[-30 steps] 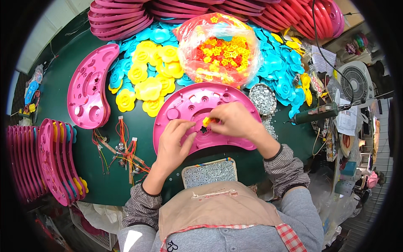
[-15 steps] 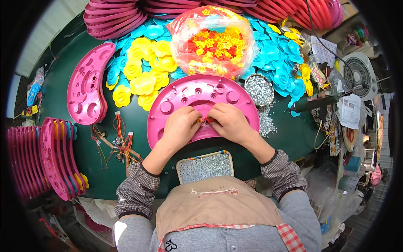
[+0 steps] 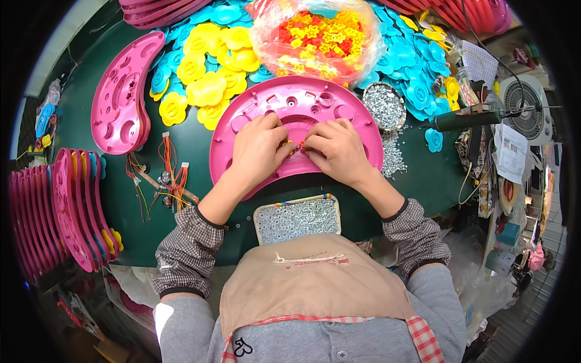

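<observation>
1. Pink shell [image 3: 357, 121]: on the table's middle, long axis left–right, arched edge pointing away from the person.
2. Left hand [image 3: 257, 148], right hand [image 3: 336, 148]: both curled on the shell, fingertips pinching a small orange part [image 3: 295, 146].
3. Step, judged: seating the part; next calls for an even downward press.

A worker in a grey top with a small heart mark near the hem, dark-and-white checked oversleeves with black cuffs on both forearms, and a tan apron edged in red plaid, stitched faintly across the chest, with left hand [image 3: 259, 148] and right hand [image 3: 336, 150] bare.
</observation>
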The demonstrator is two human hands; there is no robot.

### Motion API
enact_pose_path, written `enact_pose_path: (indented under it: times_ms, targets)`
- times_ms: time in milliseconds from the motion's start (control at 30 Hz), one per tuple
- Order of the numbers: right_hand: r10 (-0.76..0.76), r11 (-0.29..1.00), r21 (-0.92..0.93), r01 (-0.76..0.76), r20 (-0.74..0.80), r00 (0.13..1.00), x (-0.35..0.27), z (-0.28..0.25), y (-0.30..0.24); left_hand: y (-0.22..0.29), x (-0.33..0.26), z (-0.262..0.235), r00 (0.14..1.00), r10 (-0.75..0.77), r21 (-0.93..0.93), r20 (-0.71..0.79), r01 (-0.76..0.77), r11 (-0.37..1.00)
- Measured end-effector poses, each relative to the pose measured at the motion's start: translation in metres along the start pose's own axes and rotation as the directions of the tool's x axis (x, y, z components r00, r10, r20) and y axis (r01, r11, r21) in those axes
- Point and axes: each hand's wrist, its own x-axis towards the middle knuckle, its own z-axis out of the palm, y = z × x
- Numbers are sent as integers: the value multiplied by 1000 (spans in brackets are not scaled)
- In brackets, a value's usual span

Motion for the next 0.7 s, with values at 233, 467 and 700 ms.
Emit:
enact_pose_path:
  times_ms: [233,467,700]
  targets:
    - [18,1000,-5,-18,-37,999,-13,0,-15,-6,-9,2,998,65,-55,-4,-65,996]
    - [-37,990,142,8,205,978,-51,-6,-88,-5,-5,6,996,75,75,47,-78,994]
    - [13,973,223,-62,213,977,-67,7,-89,19,-65,-44,991,-92,-216,-97,69,974]
